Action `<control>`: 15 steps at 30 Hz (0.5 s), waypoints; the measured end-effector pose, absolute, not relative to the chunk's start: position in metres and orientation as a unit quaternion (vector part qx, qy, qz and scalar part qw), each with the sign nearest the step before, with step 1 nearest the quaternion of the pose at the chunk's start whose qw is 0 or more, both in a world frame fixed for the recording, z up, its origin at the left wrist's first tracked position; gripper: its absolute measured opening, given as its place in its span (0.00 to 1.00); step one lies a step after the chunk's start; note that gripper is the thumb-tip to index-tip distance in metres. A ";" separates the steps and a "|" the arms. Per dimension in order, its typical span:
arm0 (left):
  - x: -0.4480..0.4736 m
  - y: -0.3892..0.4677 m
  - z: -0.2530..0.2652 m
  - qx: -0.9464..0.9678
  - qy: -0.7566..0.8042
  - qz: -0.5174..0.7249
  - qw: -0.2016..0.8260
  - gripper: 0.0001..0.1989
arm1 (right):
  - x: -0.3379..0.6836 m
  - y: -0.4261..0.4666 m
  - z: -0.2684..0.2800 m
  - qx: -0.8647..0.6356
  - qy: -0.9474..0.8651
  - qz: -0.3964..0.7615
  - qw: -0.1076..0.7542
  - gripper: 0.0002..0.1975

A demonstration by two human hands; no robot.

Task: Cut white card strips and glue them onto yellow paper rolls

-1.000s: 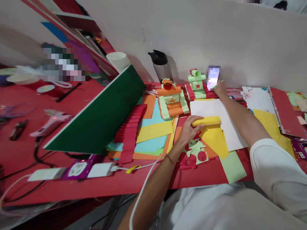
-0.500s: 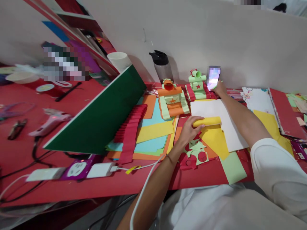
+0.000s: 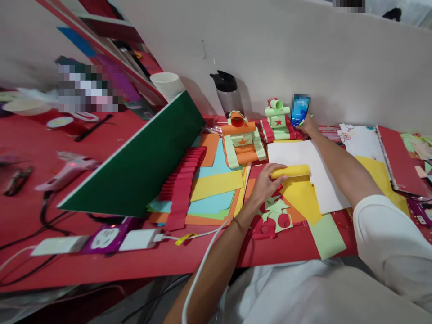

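Note:
A yellow rolled paper tube [image 3: 293, 171] lies level above the white and yellow sheets, its left end gripped by my left hand [image 3: 268, 182]. My right hand [image 3: 308, 125] reaches to the back of the table, at the lower right of a lit phone [image 3: 299, 110] propped against the wall. Something small and light green shows at my right fingers, too small to name. Left of the phone stands a green paper tank [image 3: 277, 120] with a red star. In front of it is an orange and green paper tank [image 3: 243, 141]. Cut paper scraps [image 3: 275, 218] lie below my left hand.
A green board [image 3: 141, 166] leans at the left, beside coloured sheets [image 3: 216, 184] and a pleated red strip [image 3: 184, 184]. Behind are a bottle [image 3: 229, 94] and paper cups [image 3: 167, 85]. A glue gun [image 3: 67, 171] and power strip [image 3: 106, 236] lie left; a white cable [image 3: 202, 265] crosses my left forearm.
The phone's screen has turned from pale pinkish to blue. Both hands and the yellow paper tube stay nearly where they were; the view has shifted slightly.

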State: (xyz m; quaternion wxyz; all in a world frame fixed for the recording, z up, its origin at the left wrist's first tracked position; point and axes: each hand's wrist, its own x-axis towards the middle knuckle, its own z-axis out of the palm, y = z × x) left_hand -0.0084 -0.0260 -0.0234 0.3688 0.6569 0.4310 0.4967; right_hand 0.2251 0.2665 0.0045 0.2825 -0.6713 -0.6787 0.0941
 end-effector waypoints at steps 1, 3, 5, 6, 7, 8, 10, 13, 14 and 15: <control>-0.008 -0.026 -0.023 0.656 0.432 0.497 0.369 0.14 | 0.224 0.265 0.005 -0.690 -0.668 0.090 0.264 0.31; -0.008 -0.026 -0.023 0.654 0.433 0.498 0.370 0.14 | 0.223 0.263 0.007 -0.720 -0.653 0.078 0.221 0.33; -0.008 -0.026 -0.024 0.652 0.433 0.501 0.370 0.14 | 0.226 0.261 0.012 -0.725 -0.657 0.070 0.195 0.32; -0.008 -0.025 -0.024 0.652 0.432 0.502 0.370 0.14 | 0.229 0.260 0.016 -0.723 -0.660 0.069 0.189 0.29; -0.008 -0.025 -0.024 0.652 0.431 0.503 0.369 0.14 | 0.234 0.260 0.021 -0.722 -0.663 0.069 0.185 0.26; -0.008 -0.025 -0.024 0.652 0.431 0.504 0.369 0.15 | 0.240 0.259 0.027 -0.720 -0.665 0.068 0.185 0.23; -0.008 -0.025 -0.024 0.652 0.433 0.503 0.368 0.15 | 0.252 0.257 0.040 -0.715 -0.670 0.059 0.191 0.16; -0.008 -0.025 -0.024 0.649 0.440 0.500 0.366 0.15 | 0.269 0.246 0.060 -0.679 -0.685 0.049 0.259 0.10; -0.008 -0.025 -0.024 0.649 0.440 0.501 0.366 0.15 | 0.273 0.237 0.065 -0.654 -0.693 0.058 0.299 0.10; -0.009 -0.024 -0.024 0.648 0.440 0.502 0.366 0.15 | 0.277 0.226 0.070 -0.625 -0.698 0.077 0.341 0.09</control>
